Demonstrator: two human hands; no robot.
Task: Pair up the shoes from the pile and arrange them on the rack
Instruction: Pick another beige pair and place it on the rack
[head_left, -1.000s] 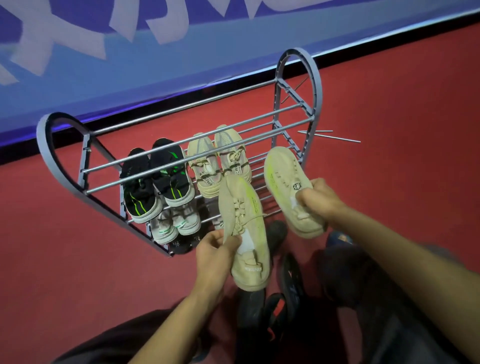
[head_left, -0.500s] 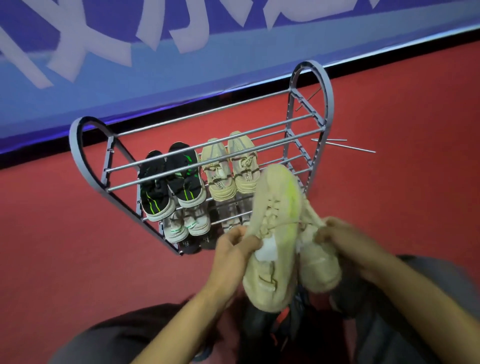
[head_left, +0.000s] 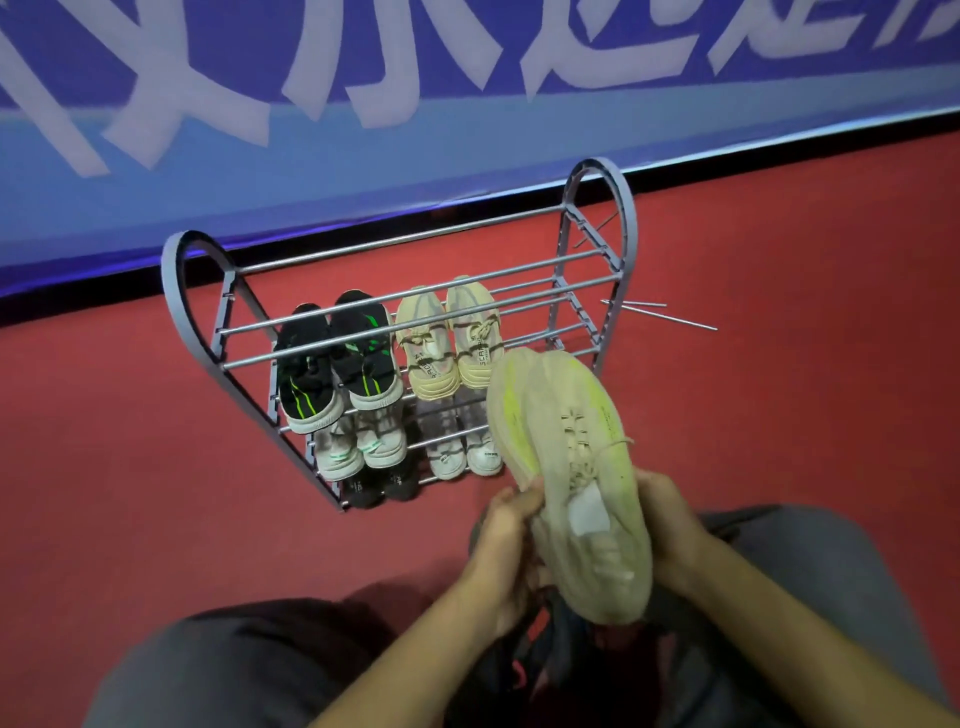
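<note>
**Two beige shoes held together in front of the shoe rack**

In front of the grey metal shoe rack (head_left: 626, 218), near its right end, a person holds a pair of beige shoes with yellow-green streaks (head_left: 571, 467) pressed side by side, toes pointing up and away toward the rack. The left hand (head_left: 506, 540) closes around the left side of the pair; the right hand (head_left: 670, 519) closes around the right side, near the heels — both hands grip the shoes firmly. A white tag shows inside the opening of the nearer shoe.

On the rack, seen through its upper rails, a black pair with green stripes (head_left: 337, 371) sits toward the left end, and just beside it to the right sits a beige pair (head_left: 449, 338). One level lower, a pale grey pair with a green mark (head_left: 361, 447) lies beneath the black pair, and another pale pair (head_left: 465, 449) beneath the beige one. At the lowest level, under the left side, a dark pair (head_left: 382, 483) is partly visible.

The rack stands on a red floor (head_left: 130, 467) against a blue banner with white lettering (head_left: 363, 104). Loose metal rods (head_left: 670, 317) lie on the floor just right of the rack. Below the held pair — between the person's knees — dark shoes (head_left: 524, 670) lie in shadow, too dim to tell apart.
</note>
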